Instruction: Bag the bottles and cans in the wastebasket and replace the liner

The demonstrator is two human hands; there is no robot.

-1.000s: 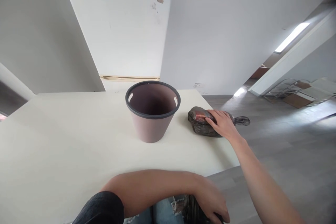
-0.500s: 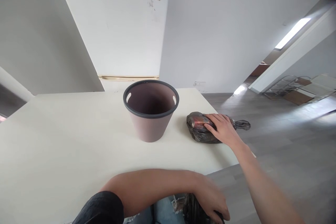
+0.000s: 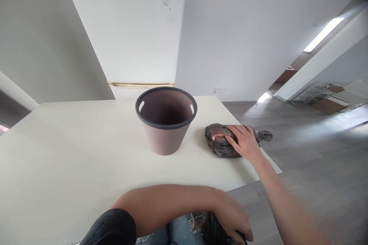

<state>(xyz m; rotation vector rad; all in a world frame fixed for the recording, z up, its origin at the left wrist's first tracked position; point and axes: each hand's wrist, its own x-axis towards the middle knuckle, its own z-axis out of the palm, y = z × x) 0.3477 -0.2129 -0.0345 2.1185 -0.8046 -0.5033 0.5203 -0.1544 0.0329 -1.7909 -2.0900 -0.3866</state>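
Note:
A dark, thin plastic bag (image 3: 218, 151) lies on the right part of the white table (image 3: 86, 141), its knotted end sticking out to the right. A reddish can (image 3: 219, 134) shows through the film. Curled over the top of this bag is my right hand (image 3: 245, 141), thumb against the can. My left arm crosses the front of the table, and my left hand (image 3: 235, 220) grips another black plastic bag (image 3: 211, 227) by my lap; the picture's bottom edge cuts it off. Between my arms and the wall stands a mauve trash bin (image 3: 166, 139) with a dark grey rim and handle holes.
A pale wall (image 3: 138, 30) with a peeled patch rises behind the table. The grey floor (image 3: 310, 153) stretches off past the table's right edge. Farther right is a wire rack (image 3: 310, 93) with boards on it. My jeans (image 3: 181, 231) show below the table edge.
The knotted tail of the bag under my right hand has drawn slightly left. My hands otherwise stay almost in place, and the whole view has shifted a little.

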